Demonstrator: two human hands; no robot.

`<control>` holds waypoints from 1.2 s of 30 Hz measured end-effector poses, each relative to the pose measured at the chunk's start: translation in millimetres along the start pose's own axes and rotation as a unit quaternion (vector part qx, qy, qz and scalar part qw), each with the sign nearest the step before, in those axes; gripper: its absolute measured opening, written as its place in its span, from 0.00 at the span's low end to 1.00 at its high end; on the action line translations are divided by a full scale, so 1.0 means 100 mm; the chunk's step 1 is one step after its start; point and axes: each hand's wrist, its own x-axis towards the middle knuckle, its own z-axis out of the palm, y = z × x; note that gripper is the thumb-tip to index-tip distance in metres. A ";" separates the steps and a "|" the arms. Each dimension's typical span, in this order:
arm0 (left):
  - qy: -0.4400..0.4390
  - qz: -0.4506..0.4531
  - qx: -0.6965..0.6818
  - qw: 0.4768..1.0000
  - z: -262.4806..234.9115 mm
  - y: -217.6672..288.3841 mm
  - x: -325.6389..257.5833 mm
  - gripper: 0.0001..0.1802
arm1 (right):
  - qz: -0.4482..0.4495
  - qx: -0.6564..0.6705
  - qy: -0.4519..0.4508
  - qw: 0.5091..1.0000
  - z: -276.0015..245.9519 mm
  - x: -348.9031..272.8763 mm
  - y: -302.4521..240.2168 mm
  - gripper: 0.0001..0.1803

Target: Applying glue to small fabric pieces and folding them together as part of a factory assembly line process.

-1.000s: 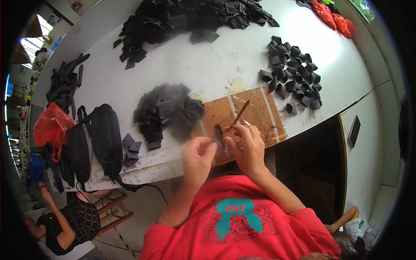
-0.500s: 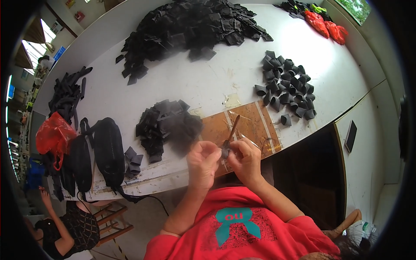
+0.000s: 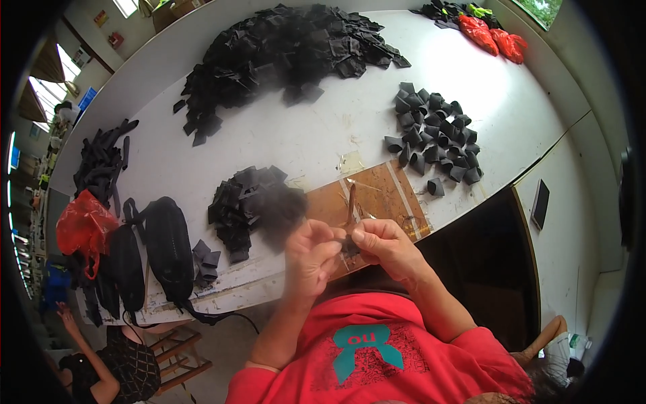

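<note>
My left hand [image 3: 311, 252] and my right hand [image 3: 391, 250] meet over the near edge of a brown board [image 3: 380, 190]. Between their pinched fingertips is a small black fabric piece [image 3: 349, 247], mostly covered by the fingers. Just beyond it, a slim brown stick [image 3: 352, 196] points up from the board; its lower end is hidden near the fingers. Left of the board lies a heap of flat black fabric pieces [image 3: 245, 205], partly blurred. Past the board on the right are several black fabric pieces curled into loops [image 3: 437, 131].
A large mound of black pieces [image 3: 269, 54] covers the far table. At left are black strips [image 3: 101, 155], a red plastic bag [image 3: 84, 219] and black pouches [image 3: 167, 246]. Red bags [image 3: 478, 35] lie far right. Another person's arm [image 3: 87, 350] shows lower left.
My fingertips have drawn closer together around the small black piece, my right fingers shifting left over it. The brown stick looks more upright. The whole view has tilted slightly.
</note>
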 end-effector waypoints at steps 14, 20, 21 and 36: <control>-0.041 0.103 0.096 0.989 0.28 0.31 0.33 0.13 | -0.180 -0.209 0.023 0.961 0.04 0.33 -0.55 0.15; -0.103 0.373 0.428 0.816 0.45 0.47 0.40 0.07 | -0.426 -0.408 0.145 0.794 0.12 0.11 -0.55 0.22; -0.104 0.373 0.428 0.817 0.46 0.46 0.40 0.07 | -0.433 -0.443 0.151 0.771 0.21 0.07 -0.57 0.22; -0.006 0.266 0.102 0.959 0.27 0.28 0.25 0.07 | -0.477 -0.424 0.156 0.754 0.23 0.19 -0.51 0.08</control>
